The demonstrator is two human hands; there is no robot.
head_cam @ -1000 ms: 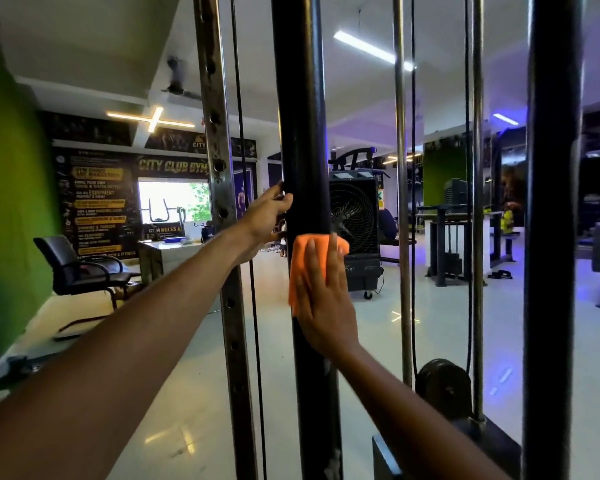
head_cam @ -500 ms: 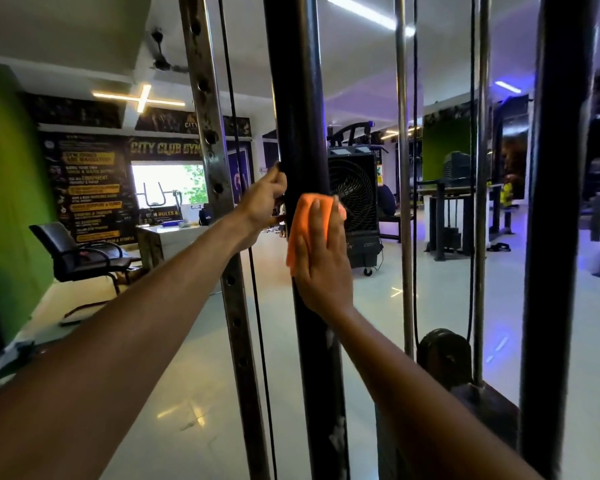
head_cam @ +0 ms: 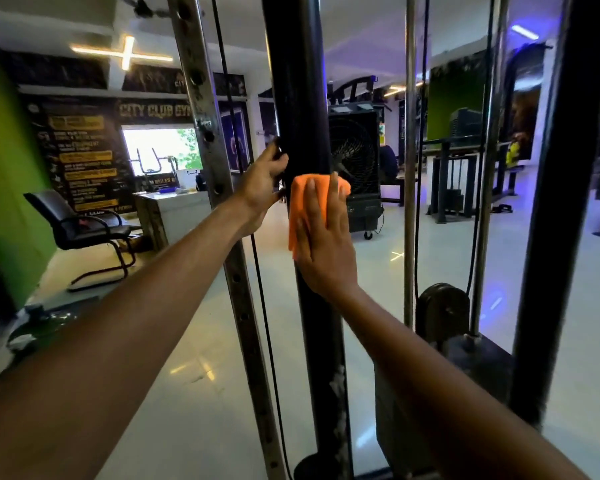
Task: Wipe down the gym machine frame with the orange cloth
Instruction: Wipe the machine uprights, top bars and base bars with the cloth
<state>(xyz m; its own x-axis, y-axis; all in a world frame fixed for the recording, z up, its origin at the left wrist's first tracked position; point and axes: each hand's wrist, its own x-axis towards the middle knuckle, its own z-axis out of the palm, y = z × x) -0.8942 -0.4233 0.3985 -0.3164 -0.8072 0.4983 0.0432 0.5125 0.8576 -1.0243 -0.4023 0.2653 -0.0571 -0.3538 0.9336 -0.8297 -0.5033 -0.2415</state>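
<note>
right hand [head_cam: 326, 244] presses orange cloth [head_cam: 303, 206] flat on black post [head_cam: 300, 98].

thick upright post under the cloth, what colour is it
Black thick upright post, head view.

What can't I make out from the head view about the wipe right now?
- Far side of the black post: hidden by the post itself.
- Orange cloth: mostly covered by the right hand.
- Left hand fingers: they curl behind the post.
- Post top: cut off by the frame's upper edge.
- Wall poster small print: blurred.
</note>
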